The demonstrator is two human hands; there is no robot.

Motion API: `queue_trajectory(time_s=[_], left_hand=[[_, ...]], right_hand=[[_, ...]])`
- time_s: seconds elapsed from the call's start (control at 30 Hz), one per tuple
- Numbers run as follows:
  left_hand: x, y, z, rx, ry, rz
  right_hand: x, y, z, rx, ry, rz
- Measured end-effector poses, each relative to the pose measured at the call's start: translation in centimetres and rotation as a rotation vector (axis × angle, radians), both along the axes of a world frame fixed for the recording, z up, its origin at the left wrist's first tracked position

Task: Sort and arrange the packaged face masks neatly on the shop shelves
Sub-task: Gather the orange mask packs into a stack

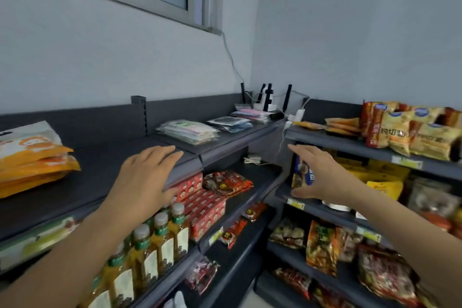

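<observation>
Three piles of packaged face masks lie on the dark top shelf: a pale green and white pile, a dark grey and blue pile, and a pink pile farthest back. My left hand is flat, fingers apart, over the shelf's front edge, short of the nearest pile and holding nothing. My right hand is spread open in the air in front of the corner between the two shelf units, with nothing in it.
Orange bags lie at the top shelf's left. Behind the masks stand a router with antennas and white cables. Below are bottled drinks, red boxes and snack packs. The right-hand shelving holds yellow chip bags.
</observation>
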State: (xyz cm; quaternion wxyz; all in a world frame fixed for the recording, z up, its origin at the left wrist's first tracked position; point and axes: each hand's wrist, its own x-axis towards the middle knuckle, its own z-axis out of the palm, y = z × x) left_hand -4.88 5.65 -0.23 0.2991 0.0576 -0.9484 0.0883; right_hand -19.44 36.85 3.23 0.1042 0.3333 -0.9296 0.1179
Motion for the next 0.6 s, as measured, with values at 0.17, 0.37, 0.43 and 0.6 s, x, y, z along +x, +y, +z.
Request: queue_trajectory(time_s=[0.17, 0.37, 0.43, 0.6], left_hand=[[-8.1, 6.3, 0.5, -0.031, -0.003, -0.038], [-16.9, 14.2, -0.4, -0.033, -0.033, -0.085], [-19.5, 16.6, -0.8, -0.018, -0.041, -0.109], [-25.7, 21.3, -1.3, 0.0, -0.088, -0.169]], right_hand=[[-5.5, 7.9, 0.5, 0.017, 0.025, -0.076], [-13.2, 17.3, -0.2, 0.016, 0.011, -0.206], [-15.4, 19.4, -0.9, 0.026, -0.003, -0.222], [-19.8, 22.7, -2.0, 0.029, -0.012, -0.233]])
